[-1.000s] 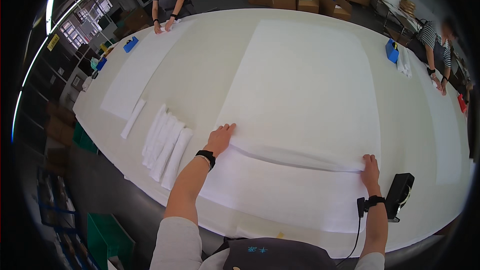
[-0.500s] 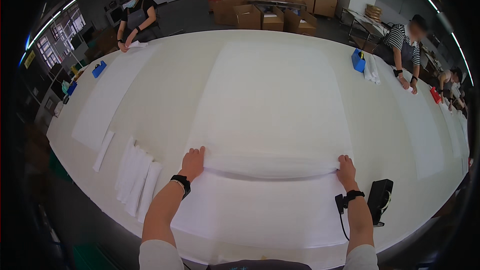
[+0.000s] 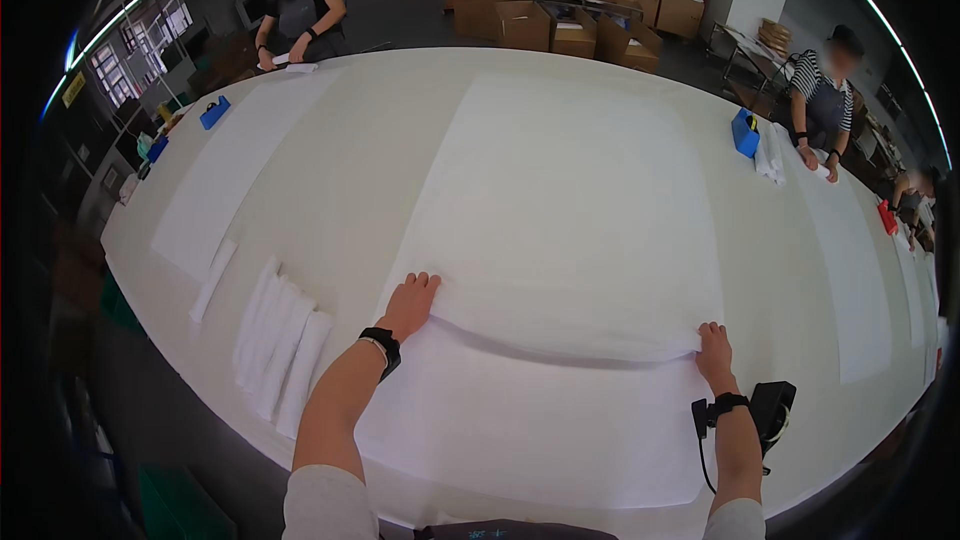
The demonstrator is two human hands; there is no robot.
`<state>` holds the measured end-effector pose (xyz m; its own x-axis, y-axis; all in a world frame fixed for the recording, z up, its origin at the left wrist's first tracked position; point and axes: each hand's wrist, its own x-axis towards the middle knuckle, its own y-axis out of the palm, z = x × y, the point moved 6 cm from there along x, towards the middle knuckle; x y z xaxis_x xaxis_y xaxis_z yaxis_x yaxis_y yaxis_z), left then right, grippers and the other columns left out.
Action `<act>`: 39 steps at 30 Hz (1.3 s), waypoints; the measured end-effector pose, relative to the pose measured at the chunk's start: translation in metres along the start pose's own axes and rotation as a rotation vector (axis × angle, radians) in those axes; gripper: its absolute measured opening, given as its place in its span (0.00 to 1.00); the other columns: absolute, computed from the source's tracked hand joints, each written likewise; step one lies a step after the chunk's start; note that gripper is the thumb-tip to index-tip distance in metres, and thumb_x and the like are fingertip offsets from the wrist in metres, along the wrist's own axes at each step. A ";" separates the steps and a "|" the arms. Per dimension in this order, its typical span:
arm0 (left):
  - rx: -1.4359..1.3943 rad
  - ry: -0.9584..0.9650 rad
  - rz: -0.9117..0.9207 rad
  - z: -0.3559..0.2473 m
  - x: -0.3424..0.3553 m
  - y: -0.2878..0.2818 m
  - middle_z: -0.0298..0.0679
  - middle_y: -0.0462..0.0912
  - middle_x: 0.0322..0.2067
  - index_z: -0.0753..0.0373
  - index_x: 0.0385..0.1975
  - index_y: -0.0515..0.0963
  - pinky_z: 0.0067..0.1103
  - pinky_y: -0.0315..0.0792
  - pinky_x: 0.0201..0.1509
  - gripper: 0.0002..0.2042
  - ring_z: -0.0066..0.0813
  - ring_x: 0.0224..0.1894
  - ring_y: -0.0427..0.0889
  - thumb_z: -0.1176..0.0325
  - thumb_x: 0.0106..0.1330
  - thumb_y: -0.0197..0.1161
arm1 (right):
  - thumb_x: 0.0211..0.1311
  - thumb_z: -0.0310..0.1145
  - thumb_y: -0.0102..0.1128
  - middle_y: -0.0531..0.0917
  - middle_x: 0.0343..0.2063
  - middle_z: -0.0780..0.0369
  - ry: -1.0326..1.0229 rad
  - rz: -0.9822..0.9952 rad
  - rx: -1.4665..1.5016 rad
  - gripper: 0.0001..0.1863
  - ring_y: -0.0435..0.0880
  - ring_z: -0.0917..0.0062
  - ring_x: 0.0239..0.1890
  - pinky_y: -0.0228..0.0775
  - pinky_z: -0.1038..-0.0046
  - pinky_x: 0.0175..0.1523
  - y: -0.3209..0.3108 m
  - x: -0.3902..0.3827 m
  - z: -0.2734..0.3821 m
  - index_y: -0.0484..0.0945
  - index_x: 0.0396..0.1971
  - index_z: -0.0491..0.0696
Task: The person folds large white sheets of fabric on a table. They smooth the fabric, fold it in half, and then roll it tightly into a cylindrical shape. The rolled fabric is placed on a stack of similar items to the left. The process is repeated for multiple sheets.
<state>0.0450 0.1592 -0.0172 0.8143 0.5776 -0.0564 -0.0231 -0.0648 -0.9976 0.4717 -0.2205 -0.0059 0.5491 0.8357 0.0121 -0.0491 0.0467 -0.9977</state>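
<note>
Pale worktable (image 3: 340, 190), white sheet (image 3: 560, 190), its fold (image 3: 560, 344) running between left hand (image 3: 408, 306) and right hand (image 3: 714, 354), each gripping an end

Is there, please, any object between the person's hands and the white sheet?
Nothing visible: the left hand and right hand hold the white sheet directly at the ends of its fold. The black tape dispenser stands beside the right forearm, off the sheet.
</note>
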 end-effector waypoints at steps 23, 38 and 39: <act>0.167 0.057 0.203 -0.003 -0.005 -0.021 0.44 0.80 0.36 0.64 0.59 0.61 0.33 0.71 0.44 0.30 0.40 0.42 0.79 0.77 0.52 0.61 | 0.40 0.21 0.65 0.70 0.50 0.58 0.014 0.196 0.153 0.33 0.78 0.58 0.46 0.76 0.61 0.47 -0.030 -0.017 0.007 0.68 0.52 0.51; -0.182 0.087 0.068 -0.012 0.032 -0.036 0.41 0.69 0.55 0.58 0.54 0.66 0.33 0.72 0.51 0.30 0.44 0.59 0.66 0.85 0.47 0.59 | 0.36 0.16 0.63 0.73 0.45 0.56 0.005 -0.065 -0.049 0.22 0.70 0.57 0.49 0.70 0.65 0.51 -0.007 0.009 -0.011 0.73 0.38 0.45; -0.190 0.025 0.101 -0.008 0.042 -0.030 0.42 0.70 0.53 0.59 0.53 0.66 0.33 0.73 0.50 0.29 0.44 0.57 0.68 0.85 0.48 0.59 | 0.36 0.15 0.63 0.73 0.45 0.56 0.072 -0.067 -0.030 0.22 0.70 0.57 0.49 0.70 0.65 0.51 0.002 0.021 -0.018 0.73 0.38 0.45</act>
<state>0.0844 0.1787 0.0104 0.8279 0.5400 -0.1519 0.0025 -0.2744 -0.9616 0.4988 -0.2126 -0.0085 0.6088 0.7898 0.0748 0.0142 0.0833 -0.9964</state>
